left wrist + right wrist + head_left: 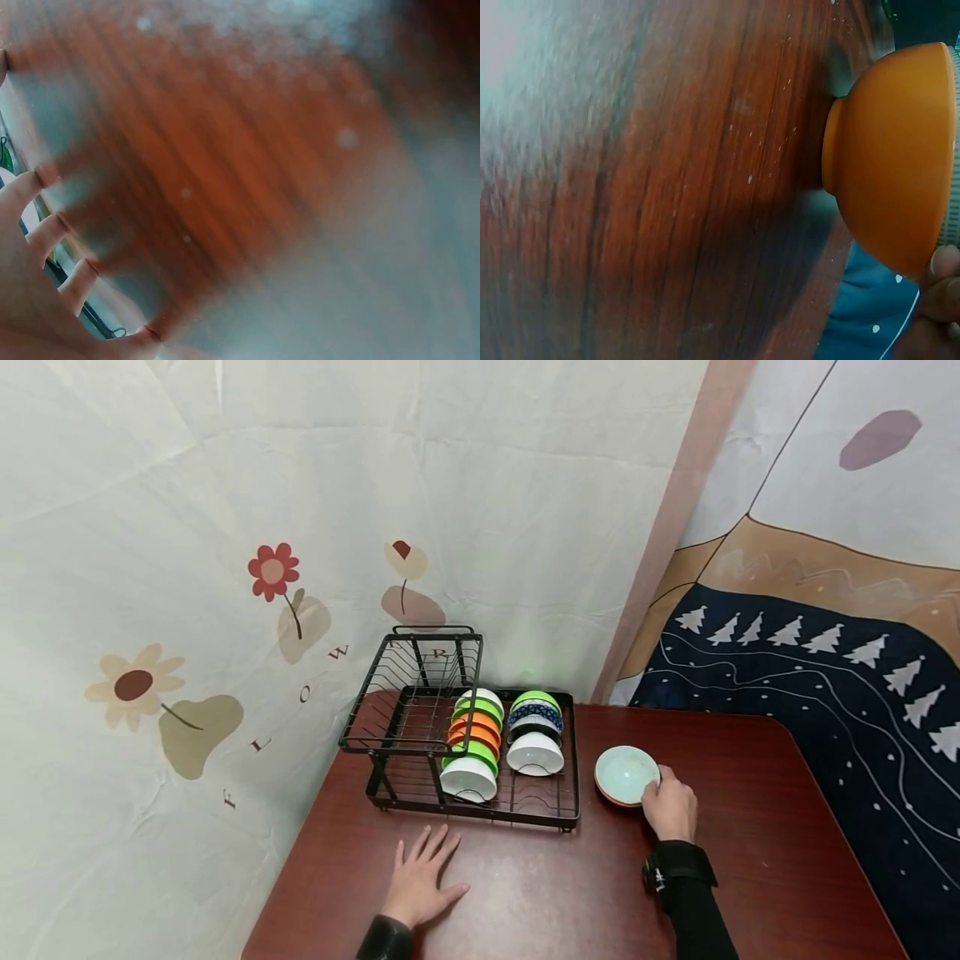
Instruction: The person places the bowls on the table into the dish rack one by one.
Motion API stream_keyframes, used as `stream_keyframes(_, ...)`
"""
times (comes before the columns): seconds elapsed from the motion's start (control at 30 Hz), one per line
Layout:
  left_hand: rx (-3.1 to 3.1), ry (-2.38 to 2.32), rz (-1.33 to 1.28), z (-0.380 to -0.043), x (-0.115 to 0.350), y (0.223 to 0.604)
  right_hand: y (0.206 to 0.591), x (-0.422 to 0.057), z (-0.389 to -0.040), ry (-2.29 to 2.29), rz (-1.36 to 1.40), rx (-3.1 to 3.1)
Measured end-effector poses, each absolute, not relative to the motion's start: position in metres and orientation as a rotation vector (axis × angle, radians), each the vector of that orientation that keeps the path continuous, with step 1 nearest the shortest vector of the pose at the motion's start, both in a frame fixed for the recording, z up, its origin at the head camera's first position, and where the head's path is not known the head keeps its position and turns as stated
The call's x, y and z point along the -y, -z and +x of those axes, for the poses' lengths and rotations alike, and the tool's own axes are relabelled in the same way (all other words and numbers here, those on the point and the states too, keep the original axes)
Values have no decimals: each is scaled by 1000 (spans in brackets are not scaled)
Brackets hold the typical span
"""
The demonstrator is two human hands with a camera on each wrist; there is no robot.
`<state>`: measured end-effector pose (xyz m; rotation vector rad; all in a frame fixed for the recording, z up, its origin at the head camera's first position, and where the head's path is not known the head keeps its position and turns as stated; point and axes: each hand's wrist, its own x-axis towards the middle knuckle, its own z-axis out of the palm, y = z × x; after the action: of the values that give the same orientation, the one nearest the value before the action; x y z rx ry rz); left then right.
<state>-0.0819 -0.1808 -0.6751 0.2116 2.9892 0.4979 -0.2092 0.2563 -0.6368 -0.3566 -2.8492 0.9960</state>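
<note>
At the right of the table in the head view, my right hand (671, 806) grips the near right rim of a bowl (626, 774), pale mint inside. In the right wrist view the orange outside of the bowl (896, 157) shows, with a pale ribbed band along its rim and its foot close over the tabletop. The thumb lies at the rim. My left hand (422, 878) rests on the table with fingers spread, just in front of a black two-tier dish rack (525, 817), and holds nothing.
In the rack's lower tier stand two rows of bowls: a left row with white, green and orange bowls (476, 731), and a right row ending in a white bowl (535, 753). The upper tier (420, 693) overhangs the left side. A printed curtain (525, 527) hangs behind the dark red table (570, 893).
</note>
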Motion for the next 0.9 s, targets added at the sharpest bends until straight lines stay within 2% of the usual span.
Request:
stream_keyframes(0.43, -2993, -516, 219, -81, 180, 673, 635, -265, -197, -1180, -396, 2634)
stream_keyframes(0.9, -3002, -507, 225, -80, 181, 675, 600, -256, -197, -1338, -445, 2565)
